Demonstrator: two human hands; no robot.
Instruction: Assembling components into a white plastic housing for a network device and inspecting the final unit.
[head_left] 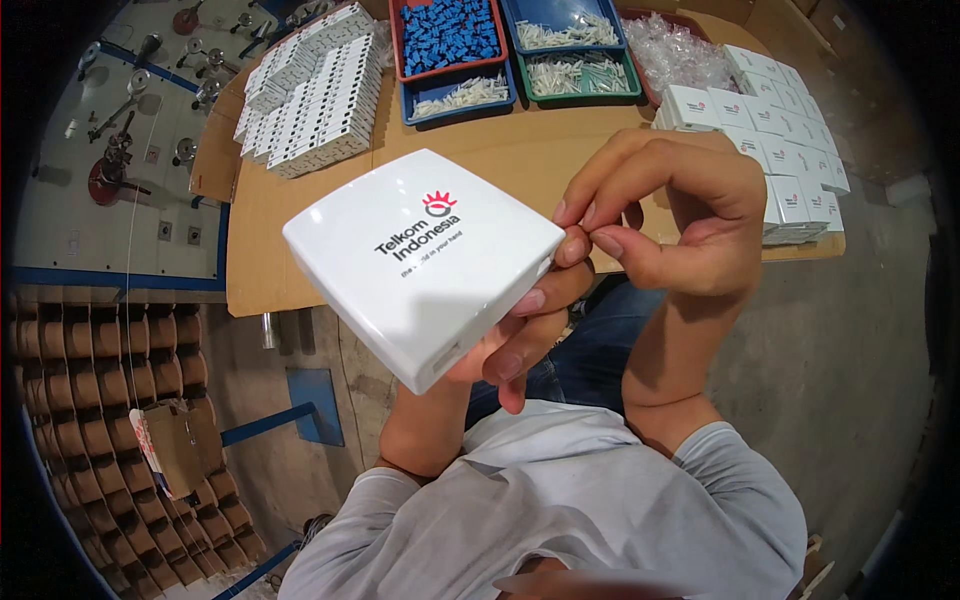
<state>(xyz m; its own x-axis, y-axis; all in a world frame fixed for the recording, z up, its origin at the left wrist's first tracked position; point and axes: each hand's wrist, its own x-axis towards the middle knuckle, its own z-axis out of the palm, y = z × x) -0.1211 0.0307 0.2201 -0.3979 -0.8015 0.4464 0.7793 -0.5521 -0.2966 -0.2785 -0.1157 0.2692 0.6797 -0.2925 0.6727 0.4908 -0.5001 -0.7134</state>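
Note:
A square white plastic box with rounded corners, a red-and-dark logo and dark print on its lid is held up above the front of the table. My left hand grips it from beneath, fingers curled along its right side. Small openings show in that side. At the box's right corner, my right hand has thumb and forefinger pinched together, close to the left fingertips. Whatever may be between those right fingertips is too small to make out. The left thumb and palm are mostly hidden behind the box.
Rows of white boxes stand on the cardboard-covered table at left, with more stacked boxes at right. Between them sit a red bin of blue parts, trays of whitish pieces and clear plastic bags. A divided cardboard crate lies lower left.

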